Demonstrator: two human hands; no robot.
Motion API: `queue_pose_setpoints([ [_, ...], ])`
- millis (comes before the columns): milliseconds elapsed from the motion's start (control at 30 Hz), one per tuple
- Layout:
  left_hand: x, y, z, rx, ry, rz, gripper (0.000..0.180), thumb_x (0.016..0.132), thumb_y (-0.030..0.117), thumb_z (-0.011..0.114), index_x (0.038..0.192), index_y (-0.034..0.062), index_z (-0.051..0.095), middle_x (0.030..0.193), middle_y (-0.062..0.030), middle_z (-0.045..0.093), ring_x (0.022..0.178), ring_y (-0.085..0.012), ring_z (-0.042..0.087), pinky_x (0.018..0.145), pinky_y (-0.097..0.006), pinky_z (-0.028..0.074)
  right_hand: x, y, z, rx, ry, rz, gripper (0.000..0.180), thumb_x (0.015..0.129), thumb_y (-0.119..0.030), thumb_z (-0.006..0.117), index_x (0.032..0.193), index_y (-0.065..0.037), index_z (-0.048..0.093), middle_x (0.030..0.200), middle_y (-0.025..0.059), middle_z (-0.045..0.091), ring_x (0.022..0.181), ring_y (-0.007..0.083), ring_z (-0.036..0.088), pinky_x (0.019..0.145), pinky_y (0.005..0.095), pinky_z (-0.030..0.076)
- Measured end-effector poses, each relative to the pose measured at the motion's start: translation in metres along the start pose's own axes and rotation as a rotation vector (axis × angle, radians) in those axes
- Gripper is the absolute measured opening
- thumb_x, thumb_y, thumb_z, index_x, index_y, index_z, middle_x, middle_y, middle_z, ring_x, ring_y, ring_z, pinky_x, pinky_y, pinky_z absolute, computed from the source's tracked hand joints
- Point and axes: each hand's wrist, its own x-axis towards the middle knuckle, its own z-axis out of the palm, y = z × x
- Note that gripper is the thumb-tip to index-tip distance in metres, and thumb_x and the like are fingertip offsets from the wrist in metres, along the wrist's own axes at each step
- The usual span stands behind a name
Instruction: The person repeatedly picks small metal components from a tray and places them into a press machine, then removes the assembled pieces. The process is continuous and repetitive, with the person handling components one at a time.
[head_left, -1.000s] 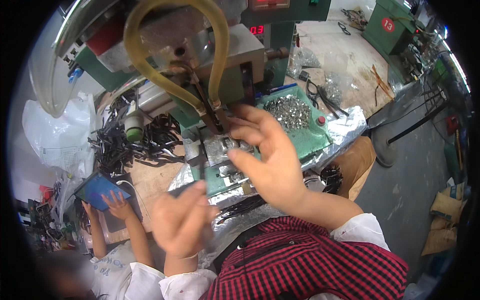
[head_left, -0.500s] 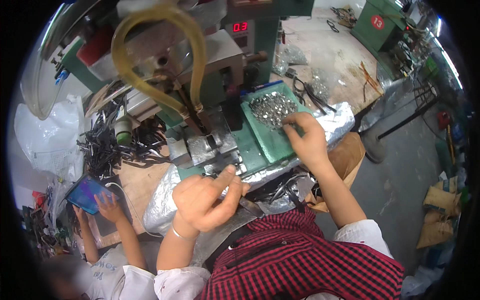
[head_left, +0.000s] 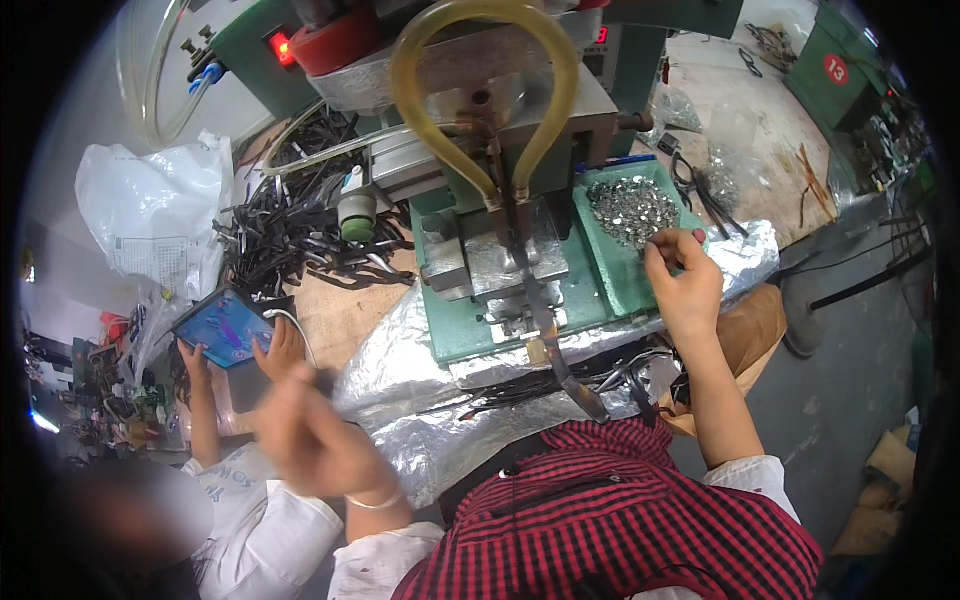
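Observation:
My right hand (head_left: 688, 282) is over the right side of a green tray (head_left: 618, 285), beside a heap of small shiny metal pieces (head_left: 634, 210). Its thumb and fingertips are bent together; anything between them is too small to make out. To the left of the machine, low and near me, my left hand (head_left: 315, 440) is smeared by motion and its fingers are unclear. A dark strap (head_left: 553, 352) runs from the metal block (head_left: 515, 262) under the press head, its near end hanging over the front edge of the green base.
A yellow tube (head_left: 405, 75) loops above the press. Dark straps (head_left: 300, 235) are piled at left, with others (head_left: 510, 388) on the silver foil (head_left: 400, 345) in front. At left, another person's hands hold a tablet (head_left: 228, 330). Pliers (head_left: 705, 195) lie right of the tray.
My left hand has moved from the metal block toward the lower left. The strap now shows across the block's front. My right hand stays at the tray; the view has shifted.

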Motion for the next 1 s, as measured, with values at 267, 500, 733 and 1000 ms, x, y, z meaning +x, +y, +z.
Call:
queue_pose_setpoints([
  [267,0.02,-0.155,0.063,0.761,-0.789,0.229,0.024,0.075,0.009,0.08,0.097,0.0023,0.075,0.105,-0.0182,0.068,0.097,-0.0389,0.06,0.087,-0.048,0.05,0.005,-0.028,0.014,0.191,-0.037,-0.159,0.016,0.091,-0.004,0.07,0.105,0.001,0.074,0.099,0.0092,0.076,0.092,0.0165,0.071,0.087,0.0293,0.053],
  [500,0.0,-0.203,0.027,0.645,-0.588,0.025,0.015,0.088,0.012,0.075,0.099,0.0023,0.072,0.099,-0.0136,0.069,0.093,-0.0341,0.067,0.083,-0.04,0.053,-0.023,0.028,-0.036,-0.033,0.216,-0.22,0.013,0.088,-0.001,0.072,0.1,-0.001,0.074,0.098,0.0124,0.074,0.092,0.0244,0.071,0.084,0.0338,0.053],
  [733,-0.007,-0.192,0.012,0.596,-0.734,0.006,0.012,0.094,0.009,0.068,0.099,-0.0009,0.064,0.087,-0.0211,0.07,0.078,-0.0406,0.066,0.07,-0.042,0.051,-0.02,-0.039,-0.026,0.204,0.017,-0.421,0.013,0.085,0.001,0.073,0.097,-0.001,0.075,0.096,0.0108,0.075,0.091,0.0242,0.071,0.083,0.0346,0.053],
  [1000,-0.039,-0.135,0.036,-0.05,-0.357,-0.62,0.013,0.105,0.012,0.064,0.104,-0.0012,0.066,0.085,-0.0017,0.068,0.071,-0.0056,0.06,0.062,-0.021,0.044,-0.008,-0.096,0.062,0.621,-0.121,-0.283,0.024,0.087,0.002,0.071,0.111,0.002,0.066,0.103,0.0098,0.073,0.092,0.0176,0.07,0.085,0.0309,0.054],
])
